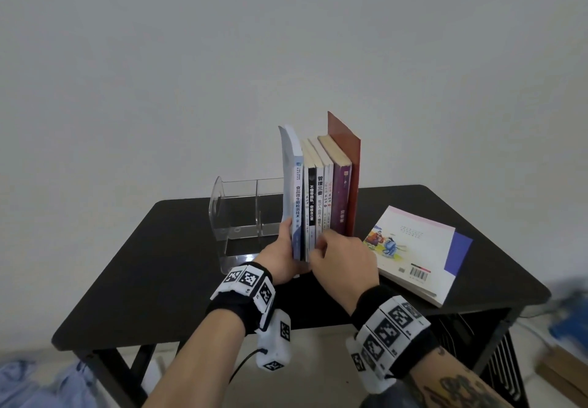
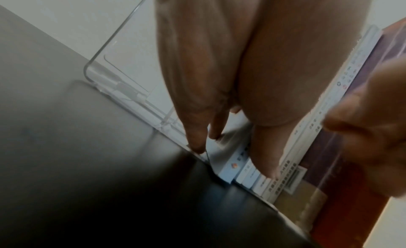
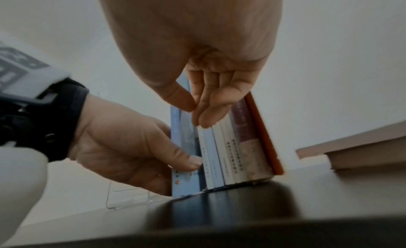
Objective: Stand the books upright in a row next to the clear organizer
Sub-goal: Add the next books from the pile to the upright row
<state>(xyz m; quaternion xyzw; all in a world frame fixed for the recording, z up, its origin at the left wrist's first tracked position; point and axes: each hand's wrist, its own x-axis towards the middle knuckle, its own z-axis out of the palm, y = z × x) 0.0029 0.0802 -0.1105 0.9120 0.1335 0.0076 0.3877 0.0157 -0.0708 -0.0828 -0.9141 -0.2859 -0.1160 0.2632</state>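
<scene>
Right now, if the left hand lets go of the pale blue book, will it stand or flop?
Probably flop: the pale blue book is thin and its top already curls toward the organizer. It likely stays up only while the left hand grips it.

Plain white wall (image 1: 286, 42) behind, flat even light. Black table (image 1: 159, 280) on black metal legs stands against it, over a pale floor (image 1: 318, 360). Blue cloth (image 1: 41, 385) lies on the floor lower left; blurred blue and cardboard items sit far right.
</scene>
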